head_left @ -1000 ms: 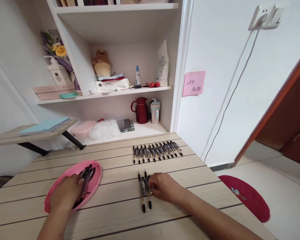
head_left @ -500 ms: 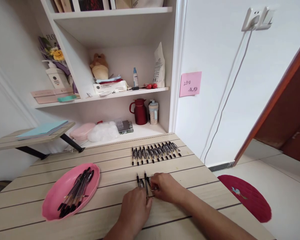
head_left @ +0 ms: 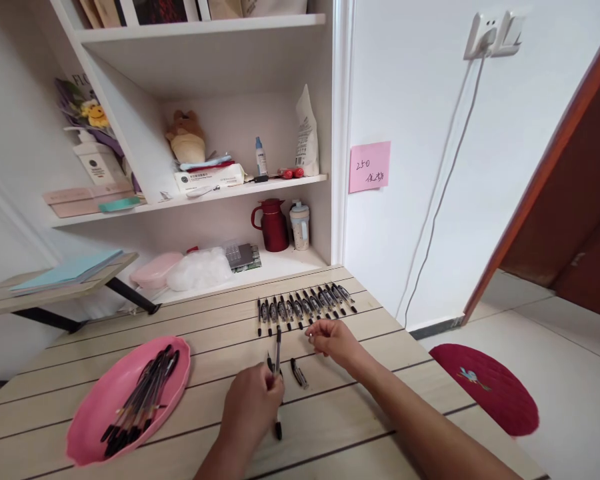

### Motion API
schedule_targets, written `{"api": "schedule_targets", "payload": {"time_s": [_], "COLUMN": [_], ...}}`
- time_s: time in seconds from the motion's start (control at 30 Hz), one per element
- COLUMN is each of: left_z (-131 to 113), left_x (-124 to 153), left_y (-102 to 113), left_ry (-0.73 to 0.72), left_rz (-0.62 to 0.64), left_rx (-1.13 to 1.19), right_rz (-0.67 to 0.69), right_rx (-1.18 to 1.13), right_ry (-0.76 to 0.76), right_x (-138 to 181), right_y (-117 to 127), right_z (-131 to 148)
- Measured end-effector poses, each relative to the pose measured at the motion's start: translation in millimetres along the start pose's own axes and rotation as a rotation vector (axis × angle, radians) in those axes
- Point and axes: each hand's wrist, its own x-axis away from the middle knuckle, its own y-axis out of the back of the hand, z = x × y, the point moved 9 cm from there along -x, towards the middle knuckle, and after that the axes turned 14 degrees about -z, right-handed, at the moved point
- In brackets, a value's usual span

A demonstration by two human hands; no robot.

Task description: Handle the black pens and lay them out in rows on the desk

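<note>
My left hand (head_left: pixel 253 407) is closed around a black pen (head_left: pixel 278 347) that points away from me over the wooden table (head_left: pixel 220 340). Another pen (head_left: pixel 299 373) lies loose just to its right. My right hand (head_left: pixel 333 335) hovers with curled fingers beside the near edge of a row of several black pens (head_left: pixel 303 307) laid side by side; I cannot make out anything in it. A pink tray (head_left: pixel 93 413) at the left holds several more black pens (head_left: pixel 140 400).
White shelves behind the table carry a red jug (head_left: pixel 271 225), a cup (head_left: pixel 300 225), a plush toy (head_left: pixel 186 137), a bottle and boxes. A pink note (head_left: pixel 369 167) sticks on the wall. A red mat (head_left: pixel 485 397) lies on the floor to the right.
My left hand left the pink tray, crossed to the middle and picked up a pen. My right hand moved from the small group of pens up toward the long row.
</note>
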Motion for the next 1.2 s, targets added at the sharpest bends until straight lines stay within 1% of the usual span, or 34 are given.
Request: {"api": "schedule_targets", "payload": {"time_s": [0.07, 0.13, 0.2, 0.27, 0.4, 0.57, 0.8, 0.93, 1.07, 1.13, 1.2], "left_z": [6, 9, 11, 15, 21, 19, 18, 19, 16, 15, 16], "left_x": [-2, 3, 9, 12, 15, 13, 13, 13, 15, 15, 12], "left_y": [-8, -23, -35, -42, -47, -48, -55, -55, -54, -54, -52], "left_ry": [0.167, 0.320, 0.405, 0.448, 0.460, 0.433, 0.402, 0.398, 0.416, 0.397, 0.348], "left_rz": [0.090, 0.209, 0.269, 0.272, 0.266, 0.287, 0.364, 0.354, 0.352, 0.340, 0.292], "left_rx": [0.308, 0.585, 0.753, 0.826, 0.844, 0.803, 0.751, 0.742, 0.796, 0.818, 0.820], "right_rz": [-0.040, -0.056, -0.076, -0.093, -0.118, -0.120, -0.036, 0.028, 0.052, 0.074, 0.098], "right_rx": [-0.204, -0.371, -0.485, -0.552, -0.599, -0.566, -0.510, -0.503, -0.505, -0.491, -0.479], "right_ry": [-0.105, -0.175, -0.222, -0.243, -0.240, -0.205, -0.203, -0.197, -0.174, -0.166, -0.163], "right_x": [-2, -3, -5, -6, -10, -14, -12, -8, -4, 0, 3], "right_y": [4, 7, 11, 14, 19, 20, 9, 2, -4, -10, -16], "right_z": [-3, -4, -5, -6, -7, -8, -10, -9, -6, -6, -7]}}
